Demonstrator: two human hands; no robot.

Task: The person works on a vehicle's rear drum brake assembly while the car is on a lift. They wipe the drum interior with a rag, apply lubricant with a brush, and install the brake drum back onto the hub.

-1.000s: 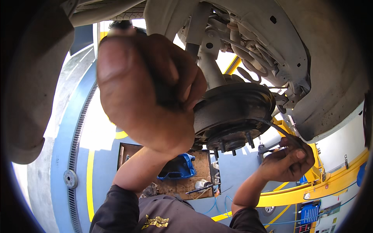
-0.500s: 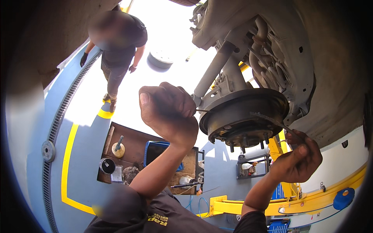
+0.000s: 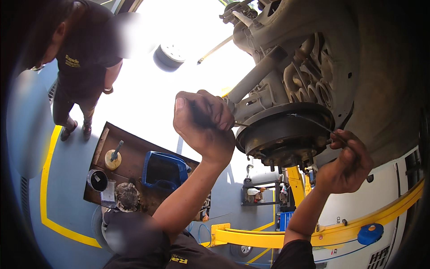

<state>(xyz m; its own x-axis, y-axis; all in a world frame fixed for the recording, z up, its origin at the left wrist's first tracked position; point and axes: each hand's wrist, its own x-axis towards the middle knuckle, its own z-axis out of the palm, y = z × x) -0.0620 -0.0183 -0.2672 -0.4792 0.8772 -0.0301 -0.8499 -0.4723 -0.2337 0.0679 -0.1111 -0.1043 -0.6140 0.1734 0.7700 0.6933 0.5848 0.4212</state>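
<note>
A dark brake drum [image 3: 286, 139] with wheel studs on its underside hangs below the raised vehicle's suspension. My left hand [image 3: 204, 123] is closed in a fist at the drum's left side. From it a thin metal shaft [image 3: 242, 124] reaches the rim near the backing plate; the fist hides any handle. My right hand [image 3: 347, 163] is at the drum's right side, fingers pinched on a slender metal rod [image 3: 316, 122]. The rod slants up to the left across the drum's side, its tip near the upper rim. Whether that tip touches the drum I cannot tell.
A shock absorber [image 3: 257, 74] and coil spring [image 3: 313, 92] sit above the drum. A brown tray [image 3: 101, 157] with a blue container [image 3: 165, 170] stands lower left. A yellow lift arm [image 3: 255, 237] crosses lower right. A co-worker [image 3: 83, 58] stands at left; a wheel [image 3: 169, 57] lies beyond.
My view has shifted, and the co-worker appears nearer at the left. Both hands keep their grips beside the drum. The right hand's rod now lies higher against the drum's side.
</note>
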